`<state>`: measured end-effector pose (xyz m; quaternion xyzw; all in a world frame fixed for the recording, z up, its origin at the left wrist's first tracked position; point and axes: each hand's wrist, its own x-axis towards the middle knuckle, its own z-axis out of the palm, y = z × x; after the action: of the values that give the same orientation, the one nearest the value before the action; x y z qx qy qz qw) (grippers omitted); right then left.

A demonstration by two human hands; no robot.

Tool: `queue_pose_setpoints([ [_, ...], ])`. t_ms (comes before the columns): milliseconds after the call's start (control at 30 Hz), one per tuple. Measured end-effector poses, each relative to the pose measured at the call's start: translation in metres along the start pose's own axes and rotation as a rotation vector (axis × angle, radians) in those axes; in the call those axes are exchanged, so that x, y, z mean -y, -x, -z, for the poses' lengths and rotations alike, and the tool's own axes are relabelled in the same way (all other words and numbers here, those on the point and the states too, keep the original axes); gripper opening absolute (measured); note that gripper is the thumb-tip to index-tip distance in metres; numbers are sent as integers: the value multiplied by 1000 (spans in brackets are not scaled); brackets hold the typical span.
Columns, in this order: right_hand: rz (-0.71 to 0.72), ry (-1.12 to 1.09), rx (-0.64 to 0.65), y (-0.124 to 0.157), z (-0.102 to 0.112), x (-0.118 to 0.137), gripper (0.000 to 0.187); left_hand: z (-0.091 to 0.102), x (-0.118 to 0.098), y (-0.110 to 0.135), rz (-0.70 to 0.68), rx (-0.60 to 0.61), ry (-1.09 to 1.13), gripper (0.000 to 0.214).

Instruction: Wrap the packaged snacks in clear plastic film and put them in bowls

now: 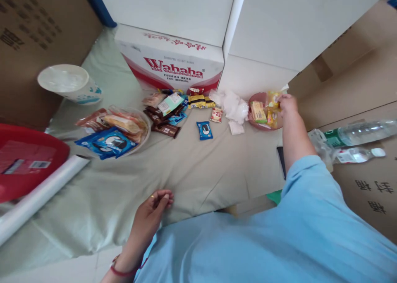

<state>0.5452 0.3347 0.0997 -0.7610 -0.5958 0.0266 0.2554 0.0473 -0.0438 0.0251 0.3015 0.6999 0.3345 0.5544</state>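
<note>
At the far right of the cloth, my right hand [288,103] pinches a small yellow snack packet [273,97] over the pink bowl [263,128]. Inside that bowl lie a yellow-green packet [258,111] and another yellow packet [272,118]. My left hand [158,206] rests near the front edge of the cloth, its fingers loosely curled together around nothing. A lone blue packet [204,130] and a small red-and-cream packet [216,115] lie mid-table. Crumpled clear plastic [232,106] sits just left of the pink bowl.
A bowl [148,130] piled with blue and brown snack packets stands on the left, with a heap of wrapped snacks [167,109] beside it. Behind are a Wahaha carton [173,65] and a paper cup [71,84]. Plastic bottles [356,136] lie on the right.
</note>
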Motion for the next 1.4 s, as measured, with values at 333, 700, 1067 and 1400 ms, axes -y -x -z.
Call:
queue_pose_setpoints([
  [333, -74, 197, 224, -32, -11, 0, 38, 36, 6, 9, 26, -66, -126, 63],
  [700, 66, 453, -144, -7, -17, 7, 36, 54, -39, -25, -730, -672, -668, 36],
  [1067, 419, -82, -300, 192, 4, -14, 27, 45, -59, -110, -791, -700, -863, 27],
  [1400, -56, -157, -301, 299, 12, -77, 27, -4, -94, -87, -1251, -473, -449, 15],
])
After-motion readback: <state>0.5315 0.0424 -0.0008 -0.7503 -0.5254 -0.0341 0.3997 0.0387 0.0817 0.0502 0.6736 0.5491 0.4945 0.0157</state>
